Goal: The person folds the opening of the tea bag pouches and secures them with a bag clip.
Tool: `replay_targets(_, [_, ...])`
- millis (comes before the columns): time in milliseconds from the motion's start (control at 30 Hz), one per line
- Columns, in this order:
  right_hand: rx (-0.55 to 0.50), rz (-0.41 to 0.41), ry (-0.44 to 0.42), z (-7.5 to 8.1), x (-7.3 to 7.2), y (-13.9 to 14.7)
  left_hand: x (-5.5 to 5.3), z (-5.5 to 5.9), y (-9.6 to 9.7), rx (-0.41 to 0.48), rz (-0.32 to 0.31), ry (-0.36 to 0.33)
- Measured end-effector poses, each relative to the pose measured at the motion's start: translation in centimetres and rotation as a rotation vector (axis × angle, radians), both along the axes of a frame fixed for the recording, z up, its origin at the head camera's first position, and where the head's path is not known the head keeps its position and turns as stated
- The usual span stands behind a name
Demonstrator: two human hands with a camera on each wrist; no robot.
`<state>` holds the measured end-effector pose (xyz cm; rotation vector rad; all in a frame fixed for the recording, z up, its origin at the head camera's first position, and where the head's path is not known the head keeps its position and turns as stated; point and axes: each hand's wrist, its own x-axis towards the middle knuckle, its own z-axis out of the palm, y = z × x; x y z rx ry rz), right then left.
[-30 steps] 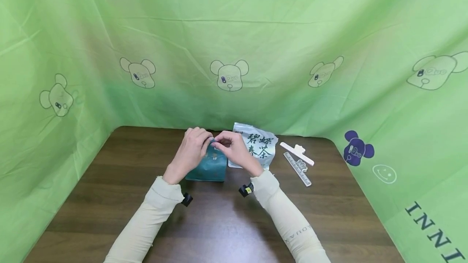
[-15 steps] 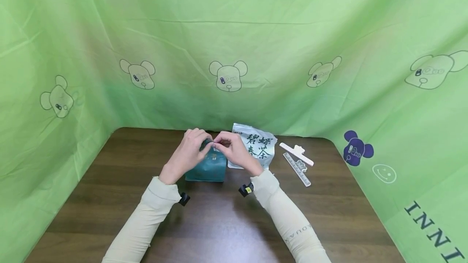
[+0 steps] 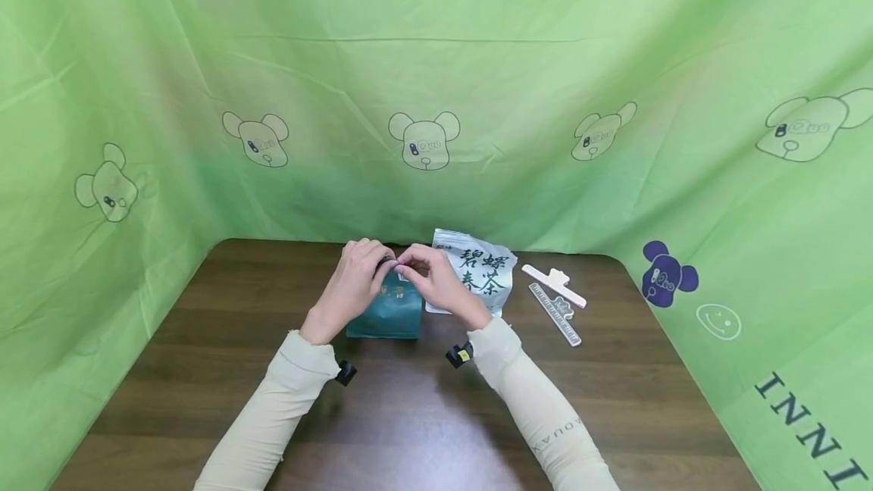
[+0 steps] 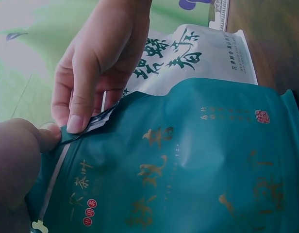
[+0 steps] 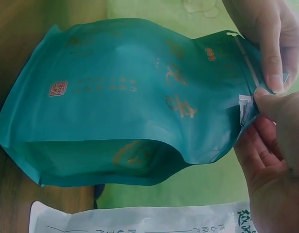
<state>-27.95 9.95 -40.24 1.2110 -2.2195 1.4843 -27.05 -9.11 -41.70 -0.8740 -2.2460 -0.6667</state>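
Observation:
A teal tea bag [image 3: 385,315] with gold lettering stands on the table, its upper edge between both hands. My left hand [image 3: 351,279] pinches that edge from the left side. My right hand [image 3: 436,279] pinches it close by, thumb and fingertips nearly meeting the left ones. In the left wrist view the bag's edge is bent under the right thumb, where a small white printed patch [image 4: 100,121] shows. A pale strip [image 5: 247,60] runs across the bag just below the top in the right wrist view. Fingers hide part of the bag's mouth.
A silver-white tea bag [image 3: 487,279] with dark green characters lies behind my right hand. To its right on the brown table [image 3: 423,430] are a white-pink clip [image 3: 549,284] and a clear ridged clip [image 3: 554,317]. Green curtains [image 3: 423,203] surround the table's back and sides.
Both hands stay at the top of the teal bag with only slight finger shifts. The left hand's fingers and thumb parted a little, then drew closer again. The bag stays in place.

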Motion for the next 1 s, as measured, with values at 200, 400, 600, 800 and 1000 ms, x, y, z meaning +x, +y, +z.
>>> replay_targets(200, [-0.011,-0.015,-0.007,-0.1,-0.1,0.0,-0.2,0.1,0.0,0.010,-0.007,0.013])
replay_targets(400, [-0.029,-0.050,-0.057,-0.6,-0.1,0.2,-0.1,0.1,-0.1,0.020,-0.014,0.015])
replay_targets(600, [-0.033,-0.070,-0.068,-1.2,0.0,0.3,-0.1,-0.1,0.0,0.025,-0.020,0.016])
replay_targets(800, [-0.033,-0.049,-0.067,-1.0,0.2,0.2,-0.1,-0.2,0.0,0.020,-0.017,0.018])
replay_targets(1000, [-0.021,-0.041,-0.060,-0.8,0.4,0.2,-0.1,0.0,0.0,0.020,-0.018,0.027])
